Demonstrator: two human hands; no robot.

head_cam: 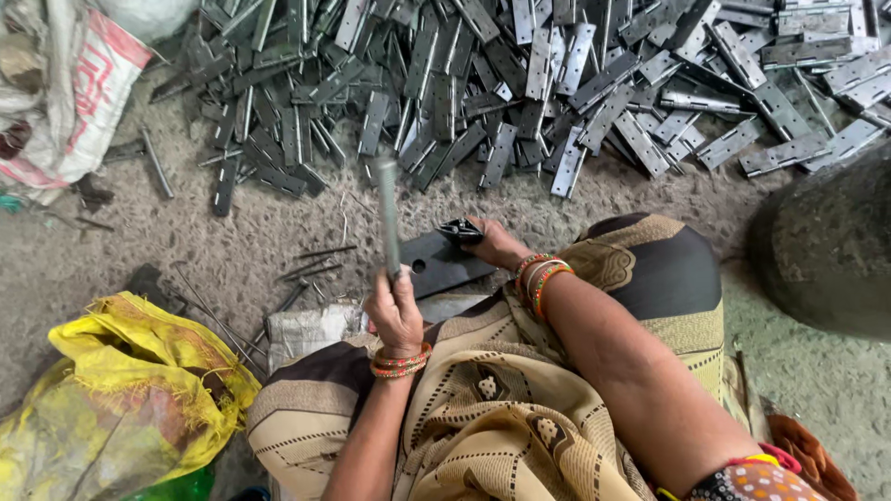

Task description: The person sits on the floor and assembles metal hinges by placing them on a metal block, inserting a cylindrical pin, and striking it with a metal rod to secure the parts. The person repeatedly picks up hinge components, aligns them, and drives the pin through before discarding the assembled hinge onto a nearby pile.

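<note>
Left hand: my left hand [394, 311] is clenched round a rod [388, 215], long axis near upright, tip pointing away toward the hinge pile [520, 83].
Right hand: my right hand [497, 243] pinches a small dark piece [461, 230] on the dark plate [441, 264].
Plate: lies flat before my knees, slanting up to the right.
Around: thin pins [316, 264] left of the plate, yellow sack [130, 390], grey stone [826, 246].

**Around the work spot**

A big heap of grey metal hinges [557, 83] spreads across the dirt floor [186, 241] along the top. A white sack [83, 102] with red print sits at the upper left. A crumpled yellow sack [121, 399] lies at the lower left, a green bottle [176, 487] just under it. Thin metal pins [316, 269] lie scattered between. A dark rounded stone [826, 241] stands at right.
</note>
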